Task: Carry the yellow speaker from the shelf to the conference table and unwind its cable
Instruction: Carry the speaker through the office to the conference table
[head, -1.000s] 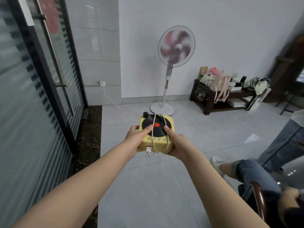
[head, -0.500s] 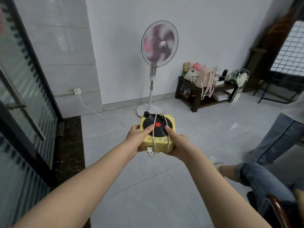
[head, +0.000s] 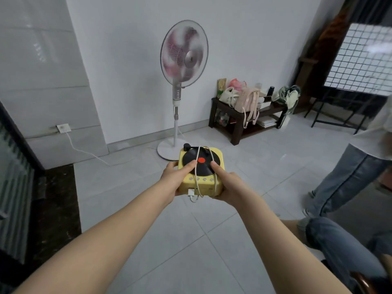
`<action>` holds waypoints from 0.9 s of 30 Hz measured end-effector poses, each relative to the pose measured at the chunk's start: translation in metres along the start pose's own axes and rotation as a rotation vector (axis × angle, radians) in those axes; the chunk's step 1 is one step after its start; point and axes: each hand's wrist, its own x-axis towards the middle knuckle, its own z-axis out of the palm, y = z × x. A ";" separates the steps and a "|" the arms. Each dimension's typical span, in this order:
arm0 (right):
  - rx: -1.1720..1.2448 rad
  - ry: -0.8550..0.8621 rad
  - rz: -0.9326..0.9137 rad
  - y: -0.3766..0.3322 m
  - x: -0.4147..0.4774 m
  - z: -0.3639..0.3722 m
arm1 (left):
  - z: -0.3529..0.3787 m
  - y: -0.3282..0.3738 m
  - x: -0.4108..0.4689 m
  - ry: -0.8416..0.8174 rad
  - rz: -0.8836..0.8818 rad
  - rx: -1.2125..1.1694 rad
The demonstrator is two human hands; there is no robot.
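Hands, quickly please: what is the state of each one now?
Left hand: closed on the yellow speaker, thumb on top.
Right hand: closed on the same speaker, thumb on top; the white cable is wound around it.

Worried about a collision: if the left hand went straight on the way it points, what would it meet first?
Probably the fan, at its round base; the left hand holds the speaker toward it, though depth is unclear.

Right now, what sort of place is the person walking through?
Probably an office or lobby-like room: tiled floor, a running standing fan by the wall, a dark low bench piled with bags, and a frosted glass partition on the left.
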 end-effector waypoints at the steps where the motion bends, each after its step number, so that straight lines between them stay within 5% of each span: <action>1: 0.005 0.006 -0.003 -0.007 0.014 -0.004 | 0.007 0.005 0.016 -0.003 0.007 0.006; 27: 0.130 0.266 0.008 -0.156 0.282 -0.093 | 0.163 0.118 0.312 -0.247 -0.019 0.107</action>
